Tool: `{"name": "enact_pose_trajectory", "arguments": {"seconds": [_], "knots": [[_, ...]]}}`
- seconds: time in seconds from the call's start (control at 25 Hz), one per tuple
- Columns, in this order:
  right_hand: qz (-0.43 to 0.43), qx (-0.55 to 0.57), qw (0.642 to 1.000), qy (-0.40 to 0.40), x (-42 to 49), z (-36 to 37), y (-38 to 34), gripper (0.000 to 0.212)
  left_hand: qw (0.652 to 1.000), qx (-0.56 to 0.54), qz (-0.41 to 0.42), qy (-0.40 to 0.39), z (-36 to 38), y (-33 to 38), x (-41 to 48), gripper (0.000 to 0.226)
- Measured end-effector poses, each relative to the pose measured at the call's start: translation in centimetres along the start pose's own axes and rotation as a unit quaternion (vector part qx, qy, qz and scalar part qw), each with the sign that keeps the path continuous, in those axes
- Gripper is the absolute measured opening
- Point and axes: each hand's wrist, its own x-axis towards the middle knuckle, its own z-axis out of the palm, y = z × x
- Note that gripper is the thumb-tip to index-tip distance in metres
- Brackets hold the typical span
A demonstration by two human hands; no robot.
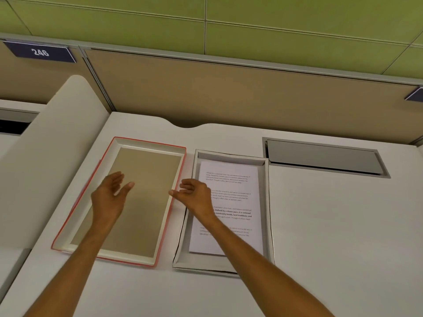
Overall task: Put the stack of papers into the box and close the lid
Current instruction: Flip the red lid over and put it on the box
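White desk surface (320, 225) fills most of the frame, backed by a tan partition panel (229, 88) under a green wall.

At centre right, the stack of papers (238, 179) is seen lying flat inside the white box (267, 213), printed side up, its lower part crossed by the right forearm. Just left of the box, at centre left, the red-edged lid (176, 195) is laid upside down on the desk, its brown inner face showing; box and lid lie side by side with a narrow gap between them.

The right hand (194, 195) is held over the gap between lid and box, fingers loosely curled and the thumb pointed left toward the lid's right rim; nothing is gripped, and contact with the rim cannot be judged. The left hand (109, 197) is held open above the lid's interior, fingers spread and thumb apart, with nothing in it.

At upper right, a grey cable hatch (325, 159) is set into the desk. A dark number plate (41, 52) marked 246 is fixed at upper left.
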Motion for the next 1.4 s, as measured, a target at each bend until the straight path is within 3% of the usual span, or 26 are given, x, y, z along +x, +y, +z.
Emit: {"name": "enact_pose_trajectory", "arguments": {"seconds": [0.12, 0.24, 0.4, 0.72, 0.96, 1.04, 1.12, 1.2, 1.4], "knots": [[0.024, -0.033, 0.999, 0.015, -1.3, 2.3, 0.0, 0.057, 0.989, 0.137, 0.029, 0.043, -2.6, -2.9, 2.4, 0.054], [0.041, -0.071, 0.996, 0.021, -1.8, 3.9, 1.1, 0.028, 0.975, 0.217, 0.031, 0.039, -4.3, -5.4, 3.9, 0.061], [0.06, -0.104, 0.992, 0.039, -1.8, 5.7, 2.4, 0.046, 0.969, 0.244, -0.018, 0.039, -4.9, -6.9, 4.4, 0.066], [0.039, -0.116, 0.992, 0.035, -1.3, 6.6, 3.7, 0.008, 0.947, 0.312, -0.068, 0.033, -6.0, -7.8, 5.0, 0.018], [0.033, -0.101, 0.994, 0.04, -1.8, 5.4, 2.7, 0.021, 0.945, 0.317, -0.076, 0.028, -7.1, -3.6, 4.3, 0.023], [0.008, -0.107, 0.993, 0.058, -2.2, 5.2, 1.2, 0.018, 0.941, 0.324, -0.097, 0.018, -7.8, -1.8, 4.2, 0.036], [-0.029, -0.085, 0.995, 0.053, -2.4, 5.1, -1.5, 0.036, 0.939, 0.325, -0.11, 0.0, -8.4, -0.2, 4.0, 0.056], [-0.054, -0.041, 0.998, 0.018, -2.8, 5.1, -5.2, 0.054, 0.943, 0.311, -0.113, -0.02, -8.8, 1.3, 3.7, 0.067], [-0.023, 0.093, 0.992, -0.088, -2.6, 6.0, -12.4, 0.066, 0.966, 0.229, -0.105, -0.048, -9.4, 6.1, 1.5, 0.059]]}}
